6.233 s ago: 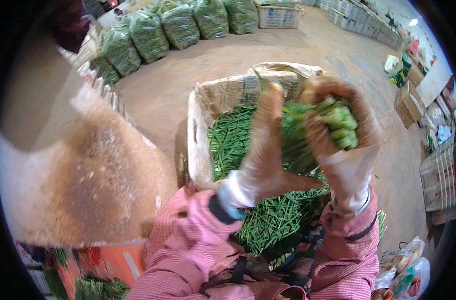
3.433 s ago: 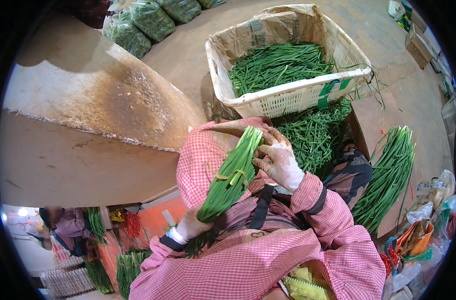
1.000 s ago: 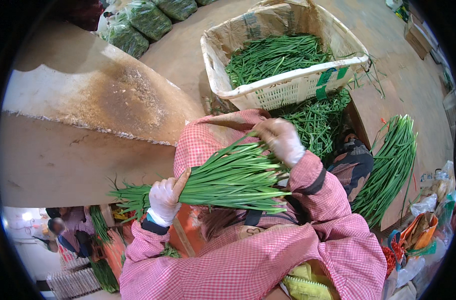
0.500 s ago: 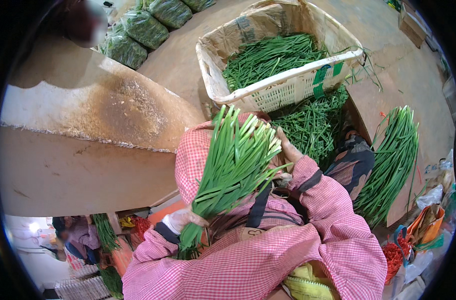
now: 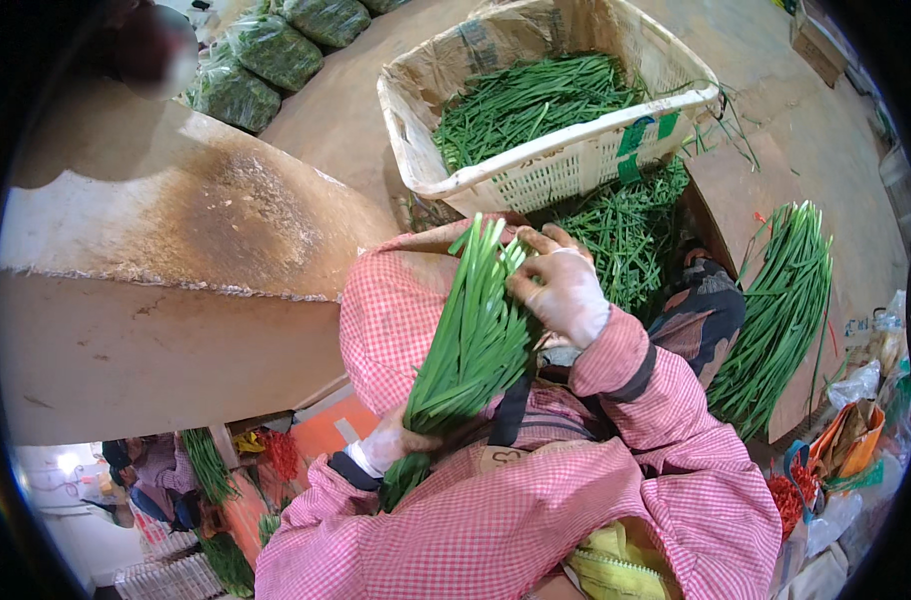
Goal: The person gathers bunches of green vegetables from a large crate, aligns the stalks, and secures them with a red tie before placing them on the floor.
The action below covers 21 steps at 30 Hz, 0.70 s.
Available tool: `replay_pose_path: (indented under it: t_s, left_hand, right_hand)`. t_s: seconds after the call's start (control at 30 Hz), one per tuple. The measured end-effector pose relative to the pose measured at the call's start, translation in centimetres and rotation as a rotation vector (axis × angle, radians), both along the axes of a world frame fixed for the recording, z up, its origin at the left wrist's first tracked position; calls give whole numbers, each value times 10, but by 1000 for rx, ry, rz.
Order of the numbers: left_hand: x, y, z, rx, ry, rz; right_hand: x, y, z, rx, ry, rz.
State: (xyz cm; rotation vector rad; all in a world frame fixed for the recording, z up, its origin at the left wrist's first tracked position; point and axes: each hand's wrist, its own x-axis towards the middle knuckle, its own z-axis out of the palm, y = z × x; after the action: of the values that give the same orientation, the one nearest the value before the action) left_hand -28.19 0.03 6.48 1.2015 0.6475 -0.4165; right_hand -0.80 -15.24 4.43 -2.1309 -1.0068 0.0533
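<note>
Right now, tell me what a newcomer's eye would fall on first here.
Probably the bundle of long green stalks with pale ends in the centre, its lower part gripped by the left hand and its pale ends touched by the right hand. Next, the white rectangular plastic basket beyond it, holding loose green stalks. At right, a second long green bundle lies on a brown board.

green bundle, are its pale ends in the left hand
No, the left hand grips the green bundle near its darker end, with the pale ends beside the right hand.
</note>
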Motion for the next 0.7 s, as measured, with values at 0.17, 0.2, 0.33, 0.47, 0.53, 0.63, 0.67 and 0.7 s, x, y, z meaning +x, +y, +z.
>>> replay_pose_path:
  t_s: [0.17,0.2,0.33,0.47,0.53,0.63,0.67,0.7]
  left_hand:
    - [-7,14,13,126,45,-149]
    - [-6,15,14,139,51,-186]
    - [-2,14,9,44,43,-184]
    - [5,22,15,153,49,-395]
    - [-1,26,11,89,25,-336]
    - [-5,24,3,32,37,-254]
    - [-9,21,8,38,59,-212]
    - [-8,21,3,-56,75,-188]
  right_hand:
    - [88,-41,1,606,773,-218]
    - [95,-45,0,350,536,-214]
    - [67,-25,-14,146,555,511]
    - [66,-4,-13,-406,901,629]
    - [55,2,-30,-428,643,651]
    - [42,5,-37,-398,509,348]
    - [39,8,-28,-305,524,208]
    - [50,4,-44,-136,457,127]
